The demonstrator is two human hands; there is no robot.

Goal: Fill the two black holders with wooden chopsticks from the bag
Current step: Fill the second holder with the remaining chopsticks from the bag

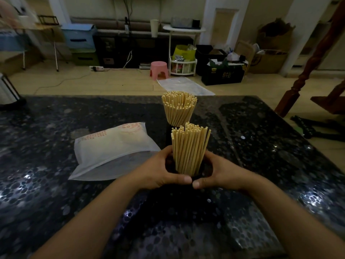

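Near black holder [188, 174] sits at lower centre of the frame on the tabletop [261, 146], mostly hidden by both hands; only a dark sliver of rim and wall shows between the fingers. Its bundle of wooden chopsticks [188, 146] stands close to upright, long axis vertical, tops fanning slightly toward the right of the frame. Left hand [160, 171] wraps the holder's left side, right hand [218, 172] wraps the right side, thumbs nearly meeting at the front, tips just apart. So each grip is closed around the near holder, fingers curled round its wall, not on the sticks themselves. Both hands equally near; holder lies dead centre between them. Far black holder [172, 126] is directly behind, toward upper centre, barely visible in the dark under its own chopstick bundle [179, 107], which flares out wider at the top. Near bundle's tips overlap the far one's base in the picture; cannot tell whether the two holders touch. Bag [112, 154] lies flat at centre left, just beside the left hand, opening toward the hands, looks slack and possibly empty, contents not readable. Judgement: both holders look full, task near its end; likely next is sliding or setting the near holder straight along the near-far line, keeping it upright so the sticks don't spill. Beyond the tabletop, a pink stool [158, 70] on the floor.
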